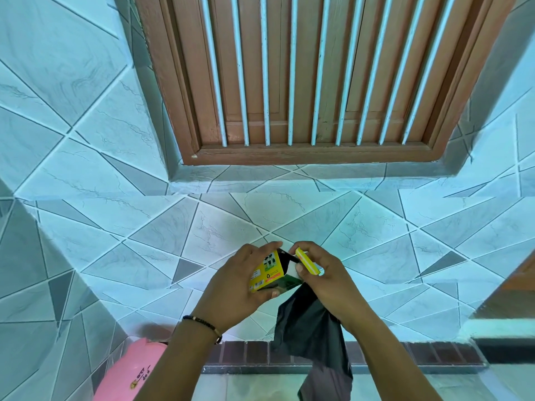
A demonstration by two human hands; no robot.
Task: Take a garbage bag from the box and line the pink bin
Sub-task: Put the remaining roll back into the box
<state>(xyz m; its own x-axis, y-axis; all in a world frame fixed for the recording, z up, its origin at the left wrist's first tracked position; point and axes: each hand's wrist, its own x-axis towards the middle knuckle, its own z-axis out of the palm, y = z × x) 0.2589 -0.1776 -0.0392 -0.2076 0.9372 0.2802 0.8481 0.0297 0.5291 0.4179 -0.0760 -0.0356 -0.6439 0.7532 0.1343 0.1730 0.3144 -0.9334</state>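
Against the tiled wall [86, 157], below the brown barred window [304, 82], I hold both hands up at about chest height. My left hand [240, 282] grips the yellow box [267, 270] from the side, fingers curled over its top edge and thumb under its lower corner; the box is tilted, printed face toward me, open end pointing right. My right hand [324, 279] pinches the yellow box flap [307, 261] between thumb and forefinger, the flap swung away from the box body. Black garbage bag [312, 337] hangs down from under the right hand, loose and crumpled, its lower end near the bottom of the frame; I cannot tell which fingers hold it or whether its top is still inside the box. Beaded bracelet [202, 324] sits on my left wrist. Pink bin [130, 371] stands at lower left, close to the wall, partly hidden behind my left forearm and apart from the bag. Row of dark red bricks [246, 353] runs along the foot of the wall, pale floor tiles [254, 386] beneath.
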